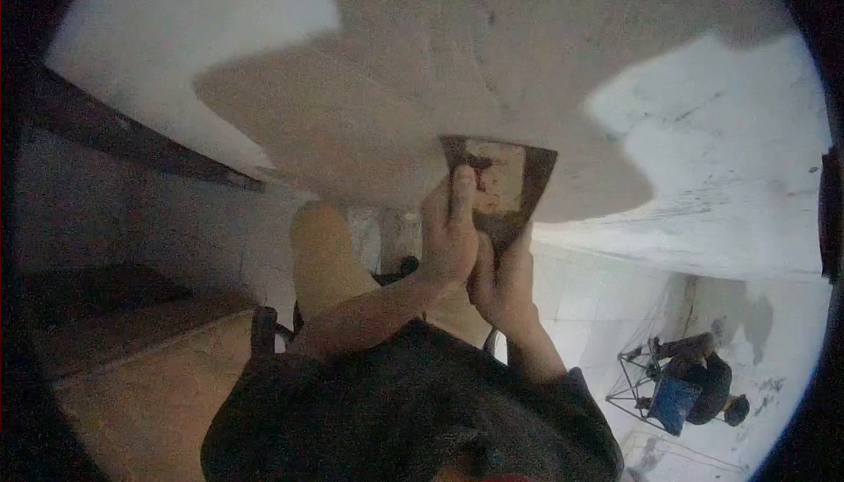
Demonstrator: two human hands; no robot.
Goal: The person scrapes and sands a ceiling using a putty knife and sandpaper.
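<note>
A wide putty knife (508,185), its blade smeared with pale and dark patches, lies against the white wall surface in the middle of the view. My right hand (505,282) is wrapped around its handle at the narrow lower end. Along the blade's left side, my left hand (448,229) grips it, with one digit stretched up over the blade's face. Around the blade spreads a large grey-beige coat of filler (422,86) on the wall. The far fingers of both hands are hidden behind the tool.
White wall (703,122) borders the grey coat on both sides. A dark ledge or beam (141,135) runs along the left. A yellowish rounded shape (321,249), perhaps my trouser leg, is below. Another person (710,385) sits on a blue folding chair (675,405) at lower right.
</note>
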